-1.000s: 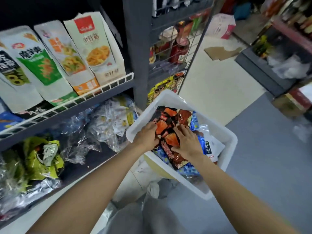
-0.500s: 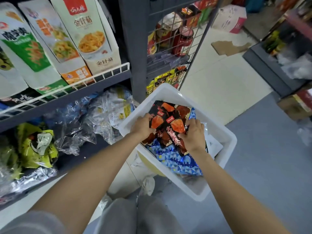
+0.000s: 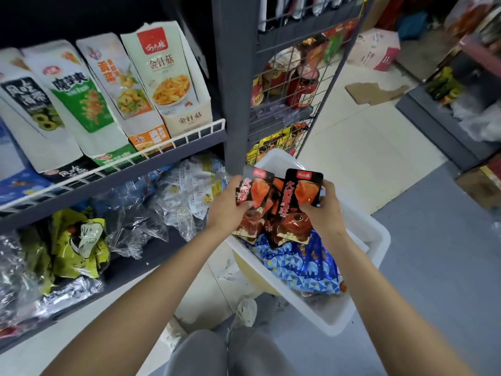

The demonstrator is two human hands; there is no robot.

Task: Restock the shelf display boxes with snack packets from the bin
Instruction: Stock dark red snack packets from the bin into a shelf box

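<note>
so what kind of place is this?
Most likely a small grocery or snack shop aisle. Printed display boxes line a wire-fronted shelf, jars sit behind a mesh rack, and both hands lift snack packets from a white restocking bin.

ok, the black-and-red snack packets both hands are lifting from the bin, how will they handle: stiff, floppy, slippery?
The black-and-red packets look flat and semi-stiff: they stand upright from pinches low on their bodies by the left hand and right hand. Glossy film suggests they may slide against each other. Probably light, since several fan out of the white bin together.
</note>
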